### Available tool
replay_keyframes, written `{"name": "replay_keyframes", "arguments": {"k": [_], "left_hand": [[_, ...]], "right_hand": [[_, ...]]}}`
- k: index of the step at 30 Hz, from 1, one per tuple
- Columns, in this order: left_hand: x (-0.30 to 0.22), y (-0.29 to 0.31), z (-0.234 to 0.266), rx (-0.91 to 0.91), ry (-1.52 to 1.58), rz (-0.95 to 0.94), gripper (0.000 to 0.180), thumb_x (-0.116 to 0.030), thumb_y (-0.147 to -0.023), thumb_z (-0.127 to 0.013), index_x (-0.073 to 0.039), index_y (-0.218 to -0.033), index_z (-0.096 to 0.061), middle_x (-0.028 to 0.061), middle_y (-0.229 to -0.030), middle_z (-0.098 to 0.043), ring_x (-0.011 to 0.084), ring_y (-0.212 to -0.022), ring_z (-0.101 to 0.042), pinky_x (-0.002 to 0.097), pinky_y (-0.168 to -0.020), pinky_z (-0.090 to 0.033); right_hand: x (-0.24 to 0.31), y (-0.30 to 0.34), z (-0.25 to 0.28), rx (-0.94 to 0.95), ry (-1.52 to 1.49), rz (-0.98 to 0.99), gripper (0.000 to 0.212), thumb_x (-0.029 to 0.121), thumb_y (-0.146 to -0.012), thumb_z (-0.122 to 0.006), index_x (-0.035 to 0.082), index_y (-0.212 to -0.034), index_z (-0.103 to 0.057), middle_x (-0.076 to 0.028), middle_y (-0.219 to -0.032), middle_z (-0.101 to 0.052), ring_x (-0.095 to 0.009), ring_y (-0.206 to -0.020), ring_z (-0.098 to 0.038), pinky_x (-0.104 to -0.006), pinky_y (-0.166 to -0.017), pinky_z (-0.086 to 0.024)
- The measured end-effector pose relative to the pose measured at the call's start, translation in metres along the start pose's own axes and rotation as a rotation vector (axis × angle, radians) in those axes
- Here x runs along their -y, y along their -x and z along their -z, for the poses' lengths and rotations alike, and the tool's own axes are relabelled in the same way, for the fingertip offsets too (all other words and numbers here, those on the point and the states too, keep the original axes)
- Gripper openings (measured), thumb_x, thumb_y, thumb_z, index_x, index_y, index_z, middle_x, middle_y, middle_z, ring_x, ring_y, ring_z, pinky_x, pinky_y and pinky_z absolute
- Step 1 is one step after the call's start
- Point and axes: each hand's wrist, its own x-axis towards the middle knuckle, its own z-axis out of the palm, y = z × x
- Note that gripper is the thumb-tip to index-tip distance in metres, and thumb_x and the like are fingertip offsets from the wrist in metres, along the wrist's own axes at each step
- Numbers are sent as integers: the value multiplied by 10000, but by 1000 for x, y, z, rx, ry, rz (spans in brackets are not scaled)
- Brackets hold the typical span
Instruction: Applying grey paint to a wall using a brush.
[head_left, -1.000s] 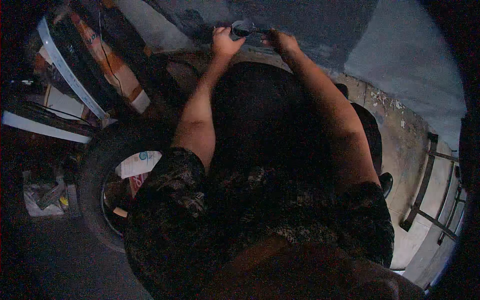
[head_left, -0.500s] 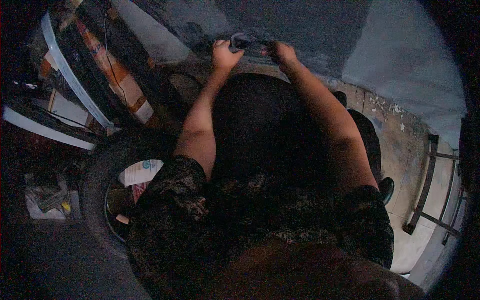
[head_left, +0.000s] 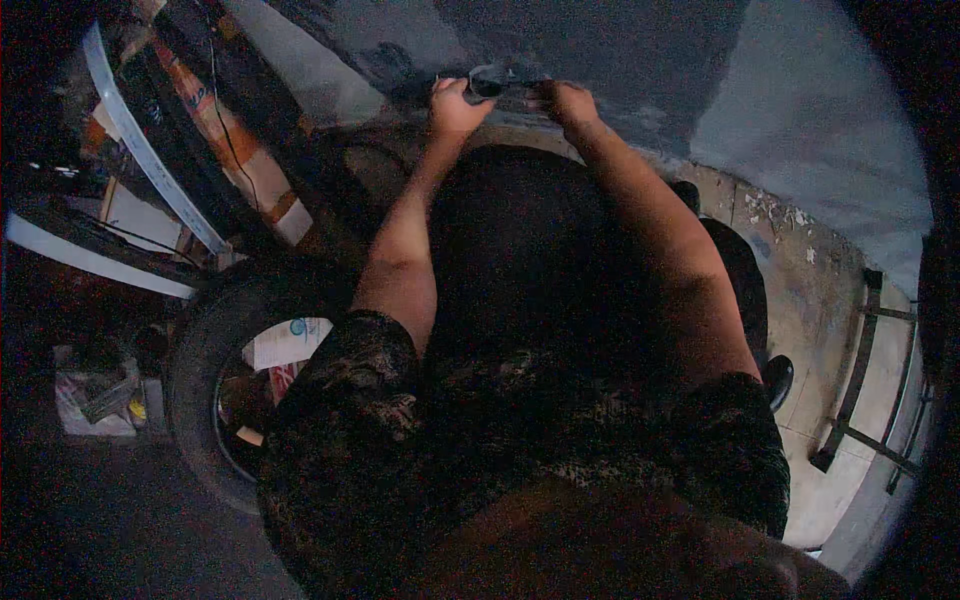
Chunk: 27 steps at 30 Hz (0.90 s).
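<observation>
My left hand [head_left: 458, 108] is closed on a small dark cup [head_left: 487, 84] with a round rim, held upright in front of a wall with dark grey patches [head_left: 620, 60]. To its right, my right hand [head_left: 566, 104] pinches a thin dark tool [head_left: 527, 84] whose end points left toward the cup's rim. The light is too dim to tell the tool's kind, or whether its end touches the cup. What the cup holds cannot be made out.
A large tyre [head_left: 190, 380] lies at my left with papers inside it. Curved pale strips [head_left: 145, 140] and a worn cardboard length [head_left: 240, 150] lean beyond it. A dark metal frame [head_left: 850, 370] stands on the floor at right. Paint flakes [head_left: 775, 210] litter the wall's base.
The tool in my right hand now lies closer to the cup's rim. Both hands have otherwise stayed almost in place, and the cup's opening shows a little more.
</observation>
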Motion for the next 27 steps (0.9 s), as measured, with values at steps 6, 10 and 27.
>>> {"name": "replay_keyframes", "arguments": {"k": [6, 10, 27], "left_hand": [[29, 17, 27, 25, -40, 184, 572, -371, -529, -819, 42, -893, -660, 210, -906, -623, 389, -924, -571, 472, -929, -423], [23, 9, 16, -17, -94, -16, 592, -372, -518, -826, 46, -904, -661, 206, -907, -626, 386, -919, -574, 464, -916, -435], [29, 15, 15, -14, -14, 27, 590, -373, -513, -835, 43, -895, -665, 207, -894, -626, 381, -894, -583, 465, -953, -413]], "right_hand": [[51, 17, -42, -17, -312, -436, 296, 187, -910, -531, -77, -1016, -613, -153, -972, -675, -238, -820, -649, -329, -763, -493], [60, 17, -29, -44, -240, -364, 298, 184, -909, -527, -80, -1025, -602, -161, -977, -672, -245, -813, -652, -334, -768, -496], [66, 22, -33, -72, -156, -388, 248, 162, -910, -526, -51, -1015, -600, -121, -919, -672, -187, -750, -628, -286, -658, -473]]}}
